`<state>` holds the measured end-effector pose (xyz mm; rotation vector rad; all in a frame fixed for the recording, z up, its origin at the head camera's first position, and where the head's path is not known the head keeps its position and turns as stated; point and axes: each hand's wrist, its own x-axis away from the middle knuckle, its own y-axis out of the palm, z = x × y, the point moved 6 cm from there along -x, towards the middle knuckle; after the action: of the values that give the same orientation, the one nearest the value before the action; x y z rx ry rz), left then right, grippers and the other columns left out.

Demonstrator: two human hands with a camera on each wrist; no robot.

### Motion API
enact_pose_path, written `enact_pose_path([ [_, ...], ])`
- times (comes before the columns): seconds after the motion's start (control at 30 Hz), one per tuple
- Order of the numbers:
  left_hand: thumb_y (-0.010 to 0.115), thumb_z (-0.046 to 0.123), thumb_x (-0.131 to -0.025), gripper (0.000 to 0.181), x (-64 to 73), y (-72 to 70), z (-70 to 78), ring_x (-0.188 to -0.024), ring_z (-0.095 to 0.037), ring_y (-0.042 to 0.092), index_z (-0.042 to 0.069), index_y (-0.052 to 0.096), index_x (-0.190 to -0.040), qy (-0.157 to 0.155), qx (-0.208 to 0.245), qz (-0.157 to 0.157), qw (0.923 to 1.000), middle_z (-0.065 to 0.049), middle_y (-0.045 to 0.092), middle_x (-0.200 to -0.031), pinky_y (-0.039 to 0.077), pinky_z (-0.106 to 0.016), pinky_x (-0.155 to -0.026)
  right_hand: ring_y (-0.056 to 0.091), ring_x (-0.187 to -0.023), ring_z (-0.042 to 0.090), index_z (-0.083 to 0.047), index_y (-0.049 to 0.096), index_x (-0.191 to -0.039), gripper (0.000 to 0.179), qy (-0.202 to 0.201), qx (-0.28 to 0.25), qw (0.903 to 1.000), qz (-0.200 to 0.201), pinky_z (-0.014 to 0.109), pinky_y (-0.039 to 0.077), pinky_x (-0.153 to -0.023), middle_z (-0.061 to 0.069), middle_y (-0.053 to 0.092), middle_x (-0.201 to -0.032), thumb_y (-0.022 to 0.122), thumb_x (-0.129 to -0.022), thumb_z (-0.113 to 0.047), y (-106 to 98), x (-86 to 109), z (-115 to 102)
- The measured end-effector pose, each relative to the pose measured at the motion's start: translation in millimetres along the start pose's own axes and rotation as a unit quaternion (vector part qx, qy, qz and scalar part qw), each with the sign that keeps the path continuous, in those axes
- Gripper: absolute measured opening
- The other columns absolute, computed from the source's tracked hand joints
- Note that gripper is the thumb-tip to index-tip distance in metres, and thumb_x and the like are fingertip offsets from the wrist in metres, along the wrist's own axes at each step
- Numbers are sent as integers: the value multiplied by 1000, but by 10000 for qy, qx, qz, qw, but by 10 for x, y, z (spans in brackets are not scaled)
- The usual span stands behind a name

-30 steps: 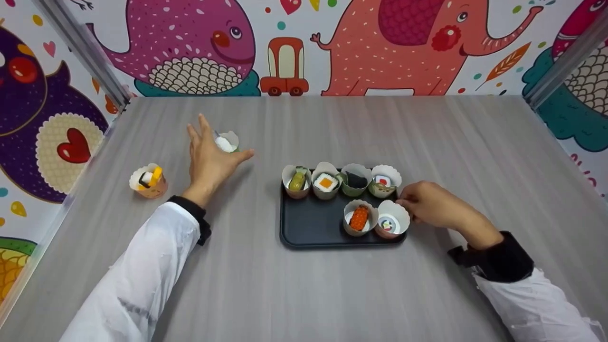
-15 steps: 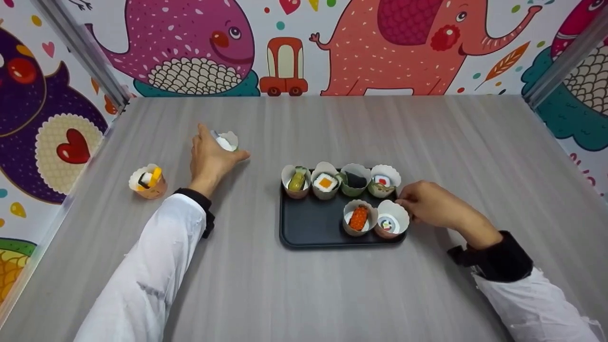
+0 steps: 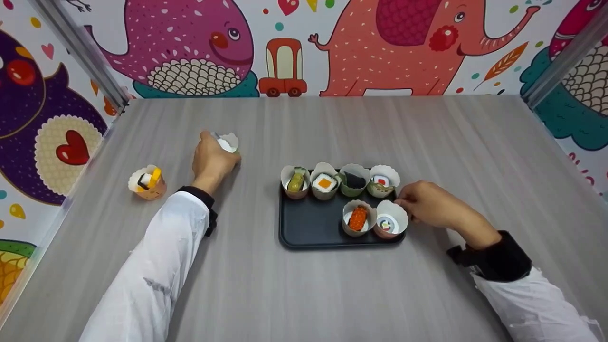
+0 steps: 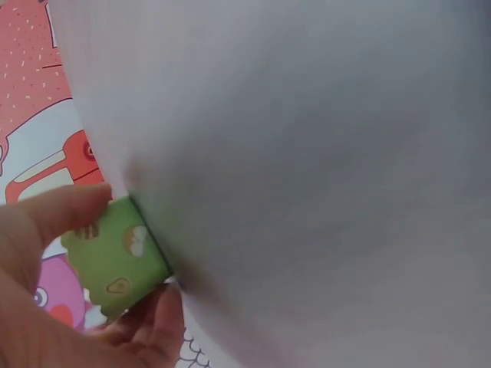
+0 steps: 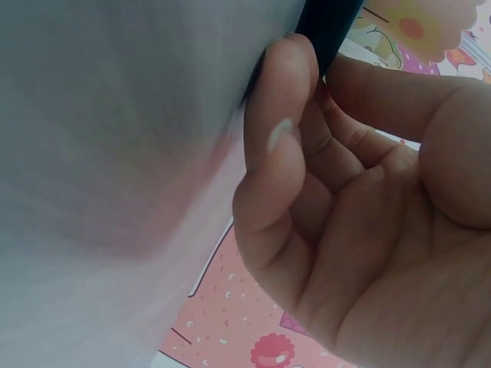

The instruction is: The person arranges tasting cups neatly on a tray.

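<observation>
At the back left of the table, my left hand (image 3: 212, 159) has its thumb and fingers on opposite sides of a green paper baking cup (image 4: 119, 257), which has something white (image 3: 225, 145) inside. My right hand (image 3: 431, 204) pinches the right edge of a black tray (image 3: 308, 221) between thumb and curled fingers; the tray's dark edge (image 5: 330, 34) shows at the fingertips in the right wrist view. Several paper cups with toy sushi stand on the tray, among them one with orange roe sushi (image 3: 357, 218) and one with a round roll (image 3: 387, 223) nearest the right hand.
Left of my left hand stands an orange paper cup (image 3: 148, 183) holding white, black and yellow sushi. More filled cups, including one with a square roll (image 3: 325, 183), line the tray's back row. Printed walls (image 3: 285, 109) border the grey table at the back and sides.
My left hand has come down and closed its spread thumb and fingers around the green paper cup. My right hand has stayed at the tray's edge.
</observation>
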<state>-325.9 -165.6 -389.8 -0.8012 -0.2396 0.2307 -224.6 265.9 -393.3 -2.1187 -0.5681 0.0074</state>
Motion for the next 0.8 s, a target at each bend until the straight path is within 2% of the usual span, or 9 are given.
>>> enact_pose_path([
  [0.2, 78, 12, -85, 85, 28, -28, 2, -132, -43, 52, -7, 30, -153, 59, 155, 14, 9999, -30, 51, -144, 42, -55, -110, 59, -56, 11, -4, 69, -87, 18, -25, -25, 10000, -14, 28, 46, -55, -2, 63, -65, 62, -103, -8, 6, -5, -5],
  [0.4, 76, 10, -83, 78, 109, -47, 66, -126, -42, 55, -8, 35, -148, 502, 350, 89, 9981, -29, 55, -138, 46, -53, -107, 59, -57, 12, -3, 70, -89, 17, 63, -45, 10000, -12, 28, 46, -56, -3, 64, -66, 62, -103, -8, 5, 6, 16],
  [0.57, 77, 11, -82, 77, 220, -66, 116, -124, -42, 57, -8, 38, -146, 851, 336, 110, 9957, -29, 56, -136, 48, -53, -105, 58, -57, 11, -4, 70, -88, 17, 57, -5, 10000, -8, 29, 46, -56, -2, 63, -66, 62, -103, -9, 5, 11, 16],
  [0.8, 78, 12, -78, 77, 391, -59, 179, -117, -40, 59, -7, 41, -143, 1153, 365, 47, 9926, -27, 58, -133, 51, -51, -99, 59, -57, 12, -4, 70, -88, 17, 38, -3, 10000, -31, 29, 46, -56, -2, 63, -66, 62, -103, -8, -1, 7, -2],
])
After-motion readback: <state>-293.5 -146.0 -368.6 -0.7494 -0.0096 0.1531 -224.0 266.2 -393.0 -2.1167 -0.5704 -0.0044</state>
